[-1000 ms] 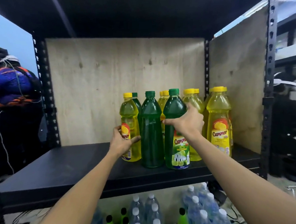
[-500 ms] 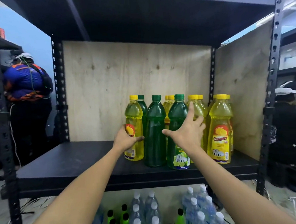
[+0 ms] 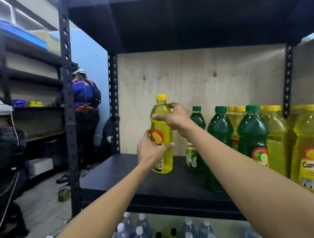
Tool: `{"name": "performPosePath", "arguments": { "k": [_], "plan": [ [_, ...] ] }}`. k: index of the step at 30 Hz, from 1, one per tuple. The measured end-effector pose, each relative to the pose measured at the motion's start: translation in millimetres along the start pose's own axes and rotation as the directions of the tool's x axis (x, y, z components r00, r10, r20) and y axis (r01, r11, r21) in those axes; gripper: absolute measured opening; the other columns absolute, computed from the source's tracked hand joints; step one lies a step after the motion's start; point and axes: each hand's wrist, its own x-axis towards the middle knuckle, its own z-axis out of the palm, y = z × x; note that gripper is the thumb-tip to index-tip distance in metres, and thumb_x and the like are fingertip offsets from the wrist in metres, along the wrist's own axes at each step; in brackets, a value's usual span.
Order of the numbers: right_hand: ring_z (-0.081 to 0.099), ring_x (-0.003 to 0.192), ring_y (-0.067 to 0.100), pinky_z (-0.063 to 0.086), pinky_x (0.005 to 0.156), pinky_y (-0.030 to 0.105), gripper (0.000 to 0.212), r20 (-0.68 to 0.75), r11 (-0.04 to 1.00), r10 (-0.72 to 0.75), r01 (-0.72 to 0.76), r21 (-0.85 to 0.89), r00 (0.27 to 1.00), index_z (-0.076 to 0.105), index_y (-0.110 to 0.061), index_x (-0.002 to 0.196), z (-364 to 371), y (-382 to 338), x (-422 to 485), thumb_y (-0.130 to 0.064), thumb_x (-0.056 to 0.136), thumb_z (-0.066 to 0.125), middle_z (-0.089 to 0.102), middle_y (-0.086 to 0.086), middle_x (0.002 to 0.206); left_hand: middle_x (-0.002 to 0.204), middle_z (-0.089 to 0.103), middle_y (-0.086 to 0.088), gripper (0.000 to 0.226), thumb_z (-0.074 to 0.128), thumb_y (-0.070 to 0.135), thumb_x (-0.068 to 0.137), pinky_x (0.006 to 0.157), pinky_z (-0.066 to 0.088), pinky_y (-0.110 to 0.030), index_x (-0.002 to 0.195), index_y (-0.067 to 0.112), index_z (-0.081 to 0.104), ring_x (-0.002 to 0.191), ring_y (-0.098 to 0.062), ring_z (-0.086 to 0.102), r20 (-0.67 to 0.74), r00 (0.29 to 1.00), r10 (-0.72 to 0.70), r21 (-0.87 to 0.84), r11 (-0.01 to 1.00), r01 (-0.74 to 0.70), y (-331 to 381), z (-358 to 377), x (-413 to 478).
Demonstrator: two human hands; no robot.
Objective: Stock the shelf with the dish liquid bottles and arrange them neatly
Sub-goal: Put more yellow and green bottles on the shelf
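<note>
A: Right hand fingers wrap the yellow bottle's shoulder; left hand clasps its label, both gripping.

B: It stands on the shelf, left of the row. Full, probably heavy and slick; waist grip looks safest.

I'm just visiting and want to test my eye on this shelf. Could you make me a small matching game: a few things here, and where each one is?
Things:
1. yellow bottle
2. left hand
3. right hand
4. water bottles

Places:
A. grips the upper part of the held bottle
B. below the black shelf
C. held in both hands, left of the standing row
D. on the lower, labelled part of the held bottle

Pairs: 1-C, 2-D, 3-A, 4-B
</note>
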Motion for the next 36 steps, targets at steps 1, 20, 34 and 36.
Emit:
{"name": "performPosePath", "arguments": {
  "k": [1, 20, 34, 36],
  "plan": [
    [0.068, 0.105, 0.024, 0.058, 0.091, 0.042, 0.069, 0.016, 0.999, -0.017, 0.016, 0.028, 1.000, 0.061, -0.017, 0.126, 10, -5, 12, -0.035, 0.067, 0.091, 0.069, 0.004, 0.114, 0.104, 0.070, 0.008, 0.081, 0.088, 0.060, 0.052, 0.094, 0.055, -0.041, 0.119, 0.029, 0.055, 0.105, -0.020, 0.067, -0.023, 1.000, 0.009, 0.007, 1.000, -0.009, -5, -6, 11],
    [0.069, 0.107, 0.032, 0.057, 0.070, 0.038, 0.049, 0.186, 0.955, -0.082, 0.023, 0.296, 0.979, 0.058, -0.010, 0.131, 182, 38, 177, -0.008, 0.085, 0.076, 0.069, 0.015, 0.122, 0.109, 0.065, 0.001, 0.071, 0.095, 0.038, 0.060, 0.057, 0.048, -0.015, 0.116, 0.020, 0.057, 0.093, -0.015, 0.062, 0.082, 0.984, -0.159, 0.178, 0.974, 0.143, -173, -34, 176],
    [0.060, 0.116, 0.029, 0.050, 0.082, 0.040, 0.070, 0.221, 0.976, -0.065, 0.015, 0.219, 0.973, 0.040, -0.013, 0.149, 210, 56, 191, -0.008, 0.088, 0.073, 0.059, 0.010, 0.134, 0.129, 0.057, -0.008, 0.096, 0.091, 0.047, 0.063, 0.100, 0.053, -0.043, 0.137, 0.013, 0.040, 0.118, -0.027, 0.059, 0.090, 0.952, -0.292, 0.201, 0.942, 0.270, -191, -15, 181],
    [0.061, 0.117, 0.031, 0.053, 0.087, 0.042, 0.068, 0.222, 0.977, -0.065, 0.017, 0.212, 0.973, 0.040, -0.015, 0.149, 211, 57, 193, -0.010, 0.089, 0.072, 0.059, 0.010, 0.134, 0.132, 0.056, -0.009, 0.100, 0.090, 0.049, 0.065, 0.101, 0.053, -0.044, 0.141, 0.012, 0.036, 0.120, -0.028, 0.058, 0.121, 0.946, -0.301, 0.225, 0.936, 0.269, -191, -16, 180]
  ]
}}
